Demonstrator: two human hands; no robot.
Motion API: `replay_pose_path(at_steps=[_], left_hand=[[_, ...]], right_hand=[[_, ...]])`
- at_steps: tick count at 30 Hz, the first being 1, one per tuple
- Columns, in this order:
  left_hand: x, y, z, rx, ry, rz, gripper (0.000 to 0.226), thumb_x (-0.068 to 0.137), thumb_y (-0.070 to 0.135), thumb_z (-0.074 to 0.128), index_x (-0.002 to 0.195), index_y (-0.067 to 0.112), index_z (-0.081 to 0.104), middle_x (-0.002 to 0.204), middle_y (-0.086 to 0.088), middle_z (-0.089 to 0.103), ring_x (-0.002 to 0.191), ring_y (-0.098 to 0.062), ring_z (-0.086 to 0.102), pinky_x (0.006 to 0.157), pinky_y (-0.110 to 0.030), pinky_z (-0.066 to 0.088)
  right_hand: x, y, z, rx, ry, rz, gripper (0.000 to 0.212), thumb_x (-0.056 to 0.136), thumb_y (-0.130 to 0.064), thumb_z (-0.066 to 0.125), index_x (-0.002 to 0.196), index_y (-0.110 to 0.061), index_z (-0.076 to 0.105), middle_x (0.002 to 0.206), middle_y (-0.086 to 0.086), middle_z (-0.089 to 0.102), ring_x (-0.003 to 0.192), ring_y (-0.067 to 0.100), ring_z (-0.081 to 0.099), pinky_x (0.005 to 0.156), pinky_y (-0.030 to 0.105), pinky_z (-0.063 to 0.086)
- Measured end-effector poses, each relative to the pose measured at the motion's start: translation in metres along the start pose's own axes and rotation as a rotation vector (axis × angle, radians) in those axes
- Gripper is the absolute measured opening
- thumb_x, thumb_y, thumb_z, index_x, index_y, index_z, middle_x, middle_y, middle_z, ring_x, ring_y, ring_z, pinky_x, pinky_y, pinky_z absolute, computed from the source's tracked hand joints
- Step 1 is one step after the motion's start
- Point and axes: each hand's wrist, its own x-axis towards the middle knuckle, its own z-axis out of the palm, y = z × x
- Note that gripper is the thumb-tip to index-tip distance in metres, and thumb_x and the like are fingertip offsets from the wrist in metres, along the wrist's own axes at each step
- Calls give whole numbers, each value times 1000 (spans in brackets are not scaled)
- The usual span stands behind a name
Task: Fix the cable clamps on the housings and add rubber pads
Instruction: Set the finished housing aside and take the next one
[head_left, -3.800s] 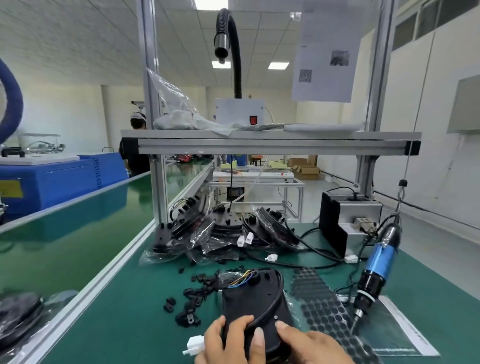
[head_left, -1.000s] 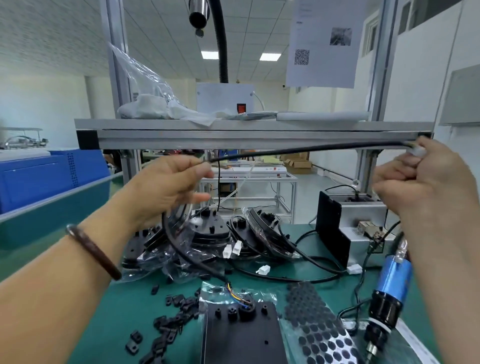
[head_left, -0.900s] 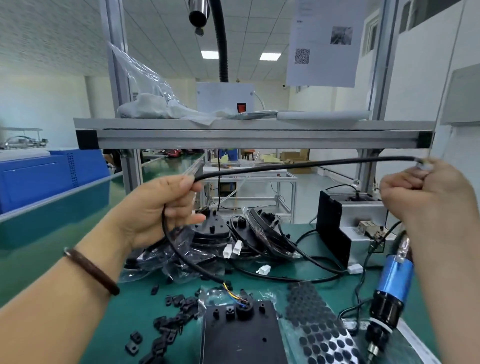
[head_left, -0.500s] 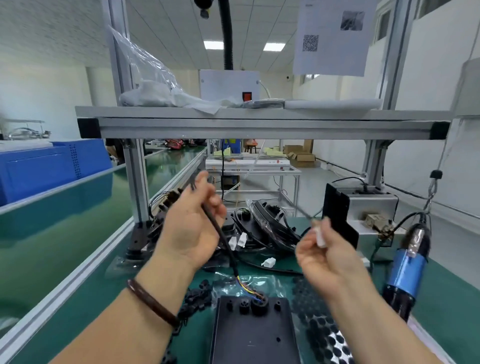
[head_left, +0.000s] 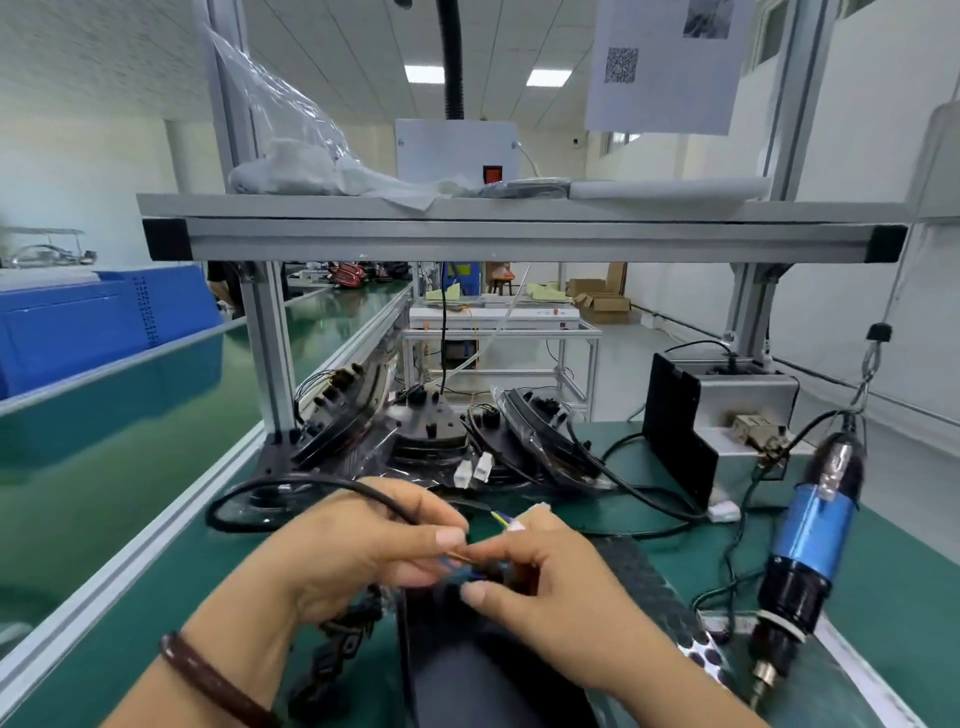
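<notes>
A black housing (head_left: 467, 680) lies flat at the near edge of the green mat, partly under my hands. Its black cable (head_left: 249, 491) loops out to the left on the mat and comes back to my left hand (head_left: 358, 551), which pinches it close to the coloured wires (head_left: 501, 517). My right hand (head_left: 550, 577) pinches the wire end just above the housing, with the white connector (head_left: 519, 526) showing behind its forefinger. Loose black cable clamps (head_left: 337, 644) lie left of the housing. A sheet of black rubber pads (head_left: 654, 587) lies to its right.
A blue electric screwdriver (head_left: 810, 545) hangs on a cord at the right. Several bagged housings (head_left: 431, 431) with cables are piled at the back under the aluminium shelf (head_left: 519, 239). A grey box with a black front (head_left: 727, 410) stands back right.
Both hands have come down from holding the cable stretched out at shelf height and now meet just over the housing. The cable has dropped into a loop on the mat.
</notes>
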Motion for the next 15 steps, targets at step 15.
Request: replay_pose_path(at_steps=[15], left_hand=[[20, -24, 43, 118, 532, 267, 34, 57, 57, 78, 70, 26, 73, 59, -5, 68, 58, -15, 60, 69, -40, 55]], right_hand=[[-2, 10, 21, -165, 345, -10, 26, 89, -36, 61, 73, -15, 65, 72, -4, 51, 72, 9, 48, 63, 17, 35]])
